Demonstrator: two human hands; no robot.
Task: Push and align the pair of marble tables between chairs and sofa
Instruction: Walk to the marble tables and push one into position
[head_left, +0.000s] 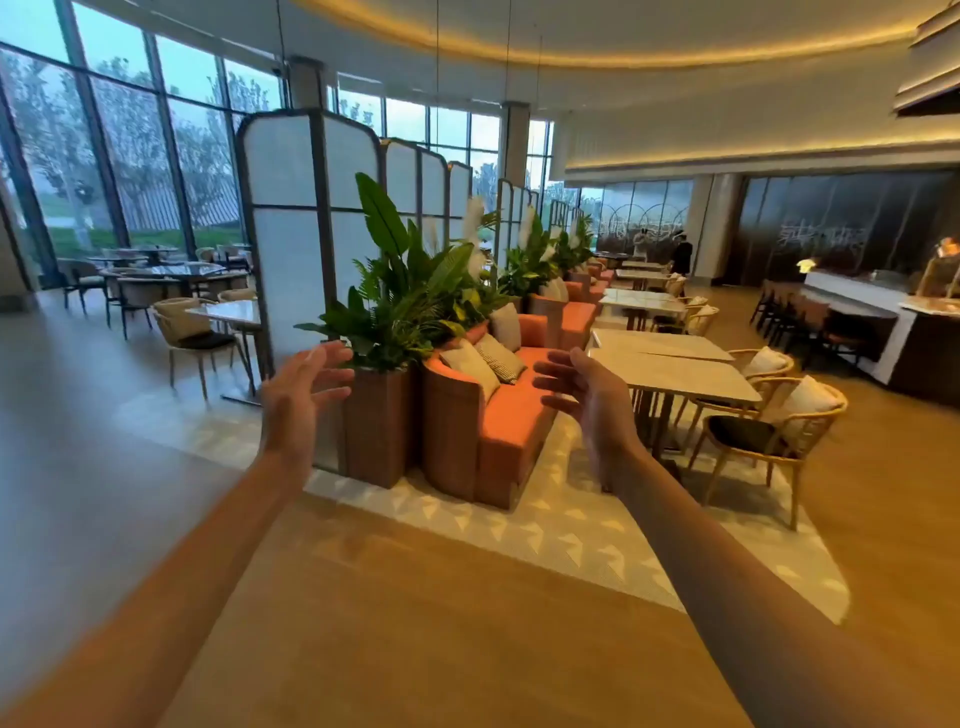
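Observation:
Two marble tables stand side by side ahead on the right: the near marble table (685, 371) and the far marble table (660, 343), their tops not lined up with each other. An orange sofa (511, 415) with cushions lies to their left, and two wicker chairs (769, 431) stand to their right. My left hand (301, 395) and my right hand (587, 395) are raised in the air in front of me, palms facing each other, fingers spread, holding nothing. Both hands are well short of the tables.
A brown planter with green plants (382, 415) and a white screen panel (291, 223) stand left of the sofa. A pale patterned rug (545, 535) lies under the seating. More tables and sofas run back in a row. A buffet counter (883, 322) is at the right. Wooden floor lies between me and the rug.

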